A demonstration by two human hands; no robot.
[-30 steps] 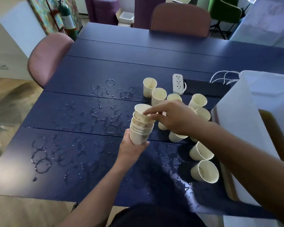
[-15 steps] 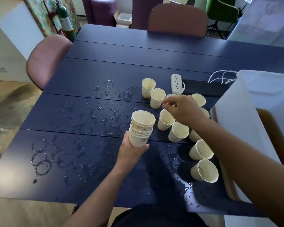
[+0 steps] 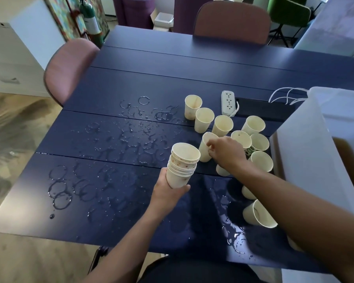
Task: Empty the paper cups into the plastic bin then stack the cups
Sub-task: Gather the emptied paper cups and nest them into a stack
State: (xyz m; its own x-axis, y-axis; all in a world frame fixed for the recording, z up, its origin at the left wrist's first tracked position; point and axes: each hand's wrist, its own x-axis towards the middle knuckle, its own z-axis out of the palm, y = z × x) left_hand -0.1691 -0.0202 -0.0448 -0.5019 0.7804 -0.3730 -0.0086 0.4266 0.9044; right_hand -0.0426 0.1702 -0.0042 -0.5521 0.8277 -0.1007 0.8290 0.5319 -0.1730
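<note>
My left hand [image 3: 168,194] grips a stack of nested paper cups [image 3: 182,165] from below, holding it upright just above the dark blue table [image 3: 172,82]. To the right of the stack, my right hand [image 3: 226,152] pinches the rim of a single paper cup [image 3: 205,147]. Several more empty paper cups stand or lean around that hand, such as one at the back [image 3: 192,107] and one tilted near the front [image 3: 258,215]. The translucent white plastic bin [image 3: 307,152] stands at the right, with brown liquid inside it.
Wet rings and droplets [image 3: 135,139] cover the middle and left of the table. A white power strip [image 3: 229,103] with its cable lies behind the cups. A pink chair [image 3: 67,68] stands at the left edge and another chair [image 3: 231,19] at the far side.
My right hand left the top of the stack, reached to the cups on the right and took hold of one by its rim. The stack in my left hand stayed nearly in place.
</note>
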